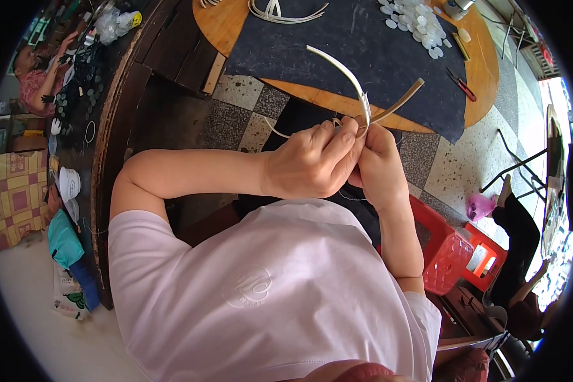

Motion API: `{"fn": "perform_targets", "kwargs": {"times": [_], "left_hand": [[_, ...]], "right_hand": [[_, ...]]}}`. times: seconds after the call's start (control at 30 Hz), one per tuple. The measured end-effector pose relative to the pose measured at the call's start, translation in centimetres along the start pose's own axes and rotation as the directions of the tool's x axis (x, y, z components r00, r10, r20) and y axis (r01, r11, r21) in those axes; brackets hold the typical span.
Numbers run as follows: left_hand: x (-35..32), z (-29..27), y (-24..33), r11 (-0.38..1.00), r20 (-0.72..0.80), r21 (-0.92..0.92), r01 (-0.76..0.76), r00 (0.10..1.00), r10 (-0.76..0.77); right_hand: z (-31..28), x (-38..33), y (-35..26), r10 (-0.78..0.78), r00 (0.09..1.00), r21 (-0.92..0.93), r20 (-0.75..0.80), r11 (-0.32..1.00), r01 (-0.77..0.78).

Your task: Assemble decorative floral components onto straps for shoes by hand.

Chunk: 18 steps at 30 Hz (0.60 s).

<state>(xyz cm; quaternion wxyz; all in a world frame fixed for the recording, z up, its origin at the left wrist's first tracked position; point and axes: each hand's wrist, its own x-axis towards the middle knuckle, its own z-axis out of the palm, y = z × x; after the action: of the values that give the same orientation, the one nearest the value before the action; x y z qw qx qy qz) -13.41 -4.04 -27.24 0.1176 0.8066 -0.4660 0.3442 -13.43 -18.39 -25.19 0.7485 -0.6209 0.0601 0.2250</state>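
1. Fingers of the left hand and right hand pinch together around the middle of a curved white headband.
2. The headband arches above the near edge of the dark cloth.
3. White discs lie near the round wooden table's far edge.
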Motion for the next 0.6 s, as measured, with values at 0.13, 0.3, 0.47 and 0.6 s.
{"fn": "perform_targets", "kwargs": {"times": [0.13,0.3,0.47,0.6], "left_hand": [[0.4,-0.1,-0.9,0.999,0.056,-0.014,-0.047,0.997,0.048],[0.9,-0.8,-1.6,0.991,0.118,0.012,-0.133,0.984,0.13],[1.7,-1.3,-1.2,0.986,0.12,-0.006,-0.164,0.979,0.164],[1.9,-1.0,-1.1,0.979,0.1,-0.006,-0.205,0.974,0.205]], "right_hand": [[-0.8,0.8,0.5,-0.044,0.998,0.071,0.055,0.997,0.04],[-1.7,0.6,1.0,-0.232,0.973,-0.402,0.009,0.89,0.216],[-1.1,0.1,1.3,-0.456,0.888,-0.295,-0.061,0.858,0.42],[-1.4,-0.6,1.4,-0.468,0.882,-0.157,-0.054,0.876,0.455]]}}
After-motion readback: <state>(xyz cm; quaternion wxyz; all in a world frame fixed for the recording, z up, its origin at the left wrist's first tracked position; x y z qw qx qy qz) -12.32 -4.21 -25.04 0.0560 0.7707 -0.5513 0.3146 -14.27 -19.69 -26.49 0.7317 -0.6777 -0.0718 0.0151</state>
